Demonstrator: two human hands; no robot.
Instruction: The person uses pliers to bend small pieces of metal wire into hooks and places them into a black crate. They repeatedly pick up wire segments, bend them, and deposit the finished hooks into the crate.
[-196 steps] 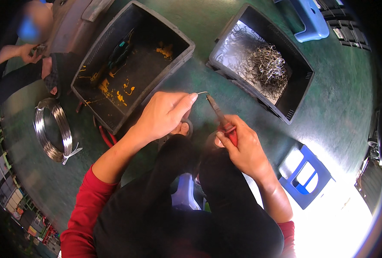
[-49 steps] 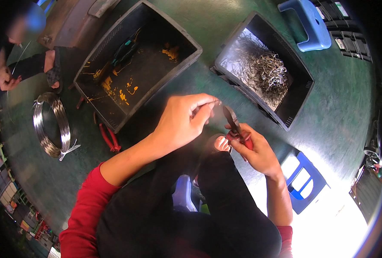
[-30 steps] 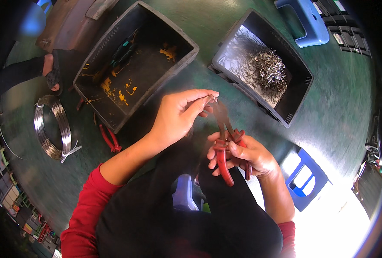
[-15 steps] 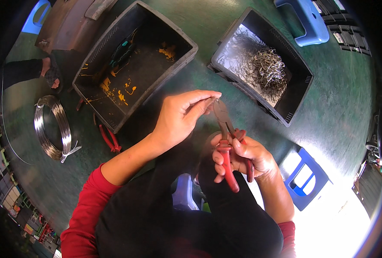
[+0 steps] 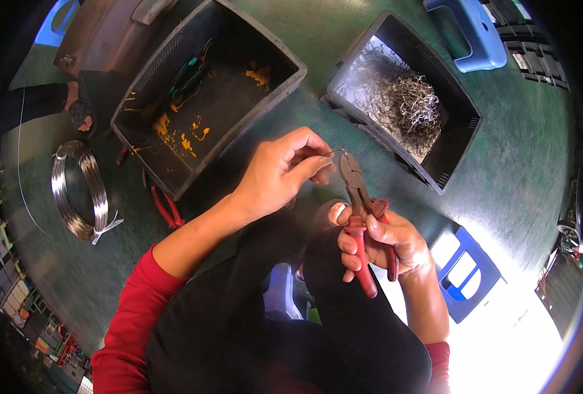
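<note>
Wire piece [image 5: 337, 151] in the left hand [image 5: 283, 169], at the tips of the pliers [image 5: 358, 226].
The left grip is pinched narrow on the wire piece, its curved free end projecting rightward; whether the plier tips touch it cannot be told. The right hand [image 5: 391, 244] has its grip wrapped around the red handles. Beyond the hands, a black crate [image 5: 461, 128] contains a heap of bent metal pieces [image 5: 415, 108]; a second crate [image 5: 226, 108], to its left, bears yellow marks. A wire coil [image 5: 94, 178] lies on the green floor [image 5: 147, 262].
</note>
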